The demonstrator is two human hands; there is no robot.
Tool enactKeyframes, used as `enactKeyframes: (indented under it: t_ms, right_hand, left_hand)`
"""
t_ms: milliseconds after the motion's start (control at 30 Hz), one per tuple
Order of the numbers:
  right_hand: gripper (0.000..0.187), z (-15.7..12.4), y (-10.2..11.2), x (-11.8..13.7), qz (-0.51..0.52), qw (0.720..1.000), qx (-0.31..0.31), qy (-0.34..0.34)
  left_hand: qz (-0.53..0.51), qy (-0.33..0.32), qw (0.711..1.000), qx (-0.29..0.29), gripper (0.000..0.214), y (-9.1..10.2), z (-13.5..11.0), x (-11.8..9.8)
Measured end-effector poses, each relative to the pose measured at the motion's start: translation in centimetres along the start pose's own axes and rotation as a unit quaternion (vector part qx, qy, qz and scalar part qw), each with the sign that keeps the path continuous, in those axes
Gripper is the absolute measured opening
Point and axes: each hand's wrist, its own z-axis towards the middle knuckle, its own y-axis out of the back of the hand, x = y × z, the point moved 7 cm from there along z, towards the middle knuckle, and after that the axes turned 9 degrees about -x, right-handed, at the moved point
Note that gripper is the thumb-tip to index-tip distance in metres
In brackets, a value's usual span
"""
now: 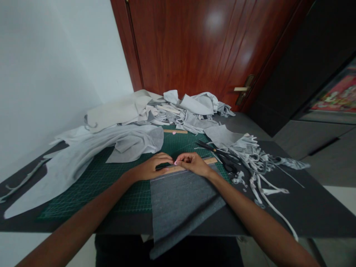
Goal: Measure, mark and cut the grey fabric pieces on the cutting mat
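Note:
A piece of dark grey cloth lies over the table's front edge, its near corner hanging down. Across its far end runs a wooden ruler. My left hand rests on the ruler's left part, fingers stretched out, thumb apart from them. Between the pinched thumb and fingers of my right hand is a small pink piece of tailor's chalk, at the ruler's far edge. The fingertips of both hands are close together there. A pale line shows on the cloth just below the ruler.
Under the cloth is a green cutting mat. Black scissors lie to the right, beside a heap of fabric strips. Light grey cloth covers the left. Scraps and a second ruler with a pink piece lie behind.

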Motion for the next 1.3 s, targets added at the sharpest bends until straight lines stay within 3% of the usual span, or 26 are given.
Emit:
enactKeyframes:
  t_ms: [300, 567, 733, 967, 1300]
  right_hand:
    - [0.041, -0.1, 0.1, 0.5, 0.024, 1.000, 0.002, -0.005]
    - [0.038, -0.2, 0.1, 0.4, 0.006, 1.000, 0.000, 0.005]
    - [0.028, -0.6, -0.4, 0.8, -0.057, 0.997, -0.009, 0.052]
    - [0.007, -1.9, -2.4, 3.5, -0.149, 0.971, 0.013, 0.187]
    - [0.005, -2.3, -2.9, 3.5, -0.189, 0.961, 0.011, 0.199]
  left_hand:
    - [0.023, 0.009, 0.999, 0.033, 0.035, -0.3, -0.4, 0.1]
    - [0.032, 0.005, 0.999, 0.021, 0.037, -0.3, -0.4, 0.0]
    - [0.028, 0.013, 0.999, 0.022, 0.030, -0.5, -0.6, 0.6]
    - [0.025, 0.026, 0.999, 0.020, 0.024, -1.0, -0.8, 1.4]
    - [0.002, 0.015, 1.000, 0.007, 0.019, -1.0, -0.2, 1.0]
